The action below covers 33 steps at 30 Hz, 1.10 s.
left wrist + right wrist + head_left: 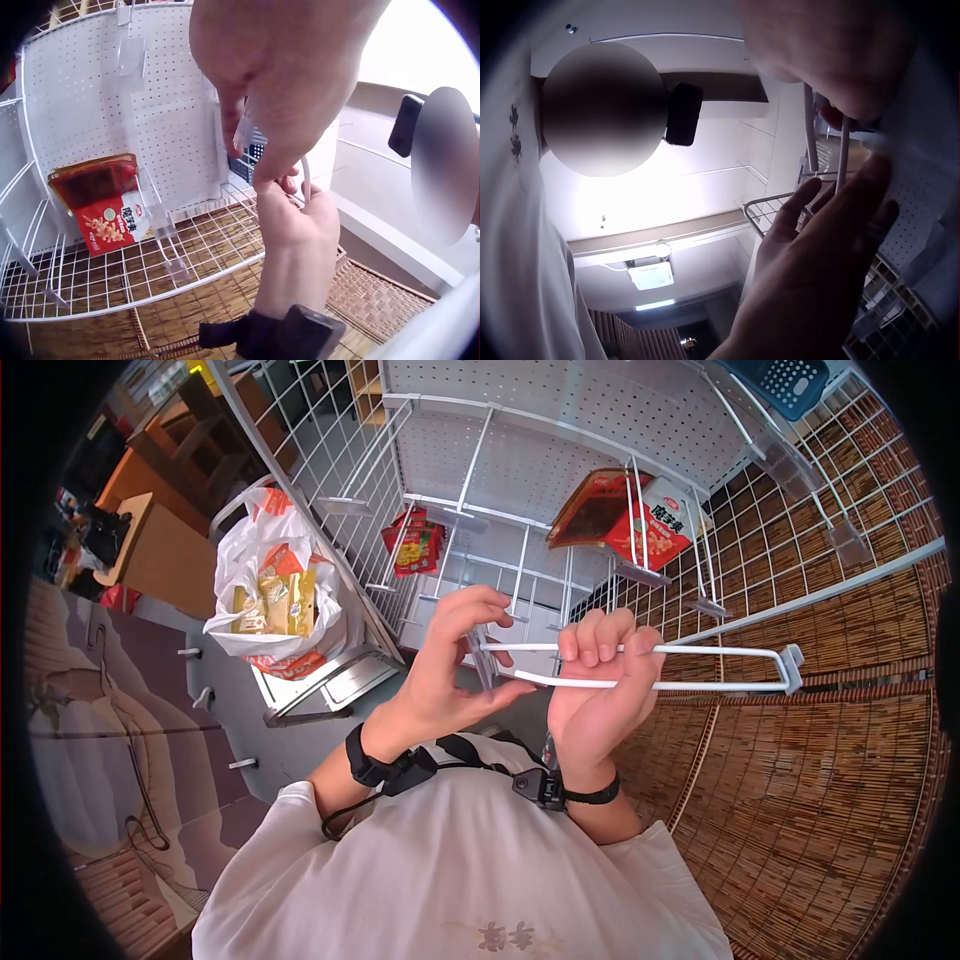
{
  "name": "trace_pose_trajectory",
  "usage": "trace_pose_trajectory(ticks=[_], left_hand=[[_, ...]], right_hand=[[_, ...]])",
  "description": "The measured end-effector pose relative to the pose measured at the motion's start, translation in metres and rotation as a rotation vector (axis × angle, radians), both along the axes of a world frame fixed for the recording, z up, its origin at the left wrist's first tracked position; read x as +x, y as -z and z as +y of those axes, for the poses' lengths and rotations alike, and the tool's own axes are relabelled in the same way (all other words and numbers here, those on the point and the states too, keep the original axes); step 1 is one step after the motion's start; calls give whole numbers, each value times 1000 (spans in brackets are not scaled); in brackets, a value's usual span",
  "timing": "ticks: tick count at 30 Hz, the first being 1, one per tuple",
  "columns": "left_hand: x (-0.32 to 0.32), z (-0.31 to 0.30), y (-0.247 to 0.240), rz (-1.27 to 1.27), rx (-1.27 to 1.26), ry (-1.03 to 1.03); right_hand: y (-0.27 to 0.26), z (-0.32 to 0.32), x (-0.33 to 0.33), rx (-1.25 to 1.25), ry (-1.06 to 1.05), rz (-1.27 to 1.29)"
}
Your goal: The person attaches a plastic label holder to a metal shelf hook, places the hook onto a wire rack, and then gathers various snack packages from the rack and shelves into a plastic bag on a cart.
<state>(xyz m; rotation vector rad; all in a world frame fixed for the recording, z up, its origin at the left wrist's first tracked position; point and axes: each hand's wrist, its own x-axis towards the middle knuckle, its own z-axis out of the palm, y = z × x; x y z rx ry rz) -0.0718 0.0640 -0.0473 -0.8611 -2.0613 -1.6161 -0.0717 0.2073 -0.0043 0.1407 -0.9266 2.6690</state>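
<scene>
Hung at right with slatted matting [800, 790]. Shows grey floor [240, 712] near wooden furniture [165, 575]. Lit by a square lamp [651, 275].

Head view bright, fisheye-curved into black edges — right wrist view dimmer, with white glare above a square lamp [651, 275].

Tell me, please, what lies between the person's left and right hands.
In the head view, a stretch of a white two-pronged hook lies between the left hand and the right hand; a clear plate is within the left hand's grip.
</scene>
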Motion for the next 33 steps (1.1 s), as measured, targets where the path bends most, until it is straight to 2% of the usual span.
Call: trace_pose_trajectory(ticks=[2, 4, 6, 8, 10, 12, 16, 18, 22, 26, 28, 30, 33], left_hand=[[1, 3, 0, -50, 175, 41], [5, 5, -4, -116, 246, 86], [7, 3, -5, -182, 317, 131], [9, -3, -3, -284, 508, 311], [10, 0, -6, -303, 569, 295], [10, 1, -6, -483, 788, 266], [8, 5, -3, -432, 763, 223], [9, 8, -5, -418, 738, 193], [9, 12, -6, -378, 690, 132], [8, 16, -5, -341, 663, 129], [8, 20, -8, -343, 670, 73], [7, 21, -8, -361, 713, 53], [5, 22, -7, -407, 809, 51]], right_hand=[[1, -5, 2, 37, 13, 62], [4, -9, 4, 159, 100, 193], [11, -10, 4, 179, 104, 248], [14, -13, 5, 319, 134, 326], [14, -14, 7, 321, 125, 344], [9, -17, 10, 322, 139, 333], [9, -14, 15, 311, 89, 323], [6, -14, 18, 319, 76, 206], [5, -15, 18, 339, 115, 217], [9, -15, 19, 409, 194, 291], [12, -17, 19, 563, 284, 411], [9, -17, 18, 595, 299, 437], [4, -16, 17, 634, 303, 289]])
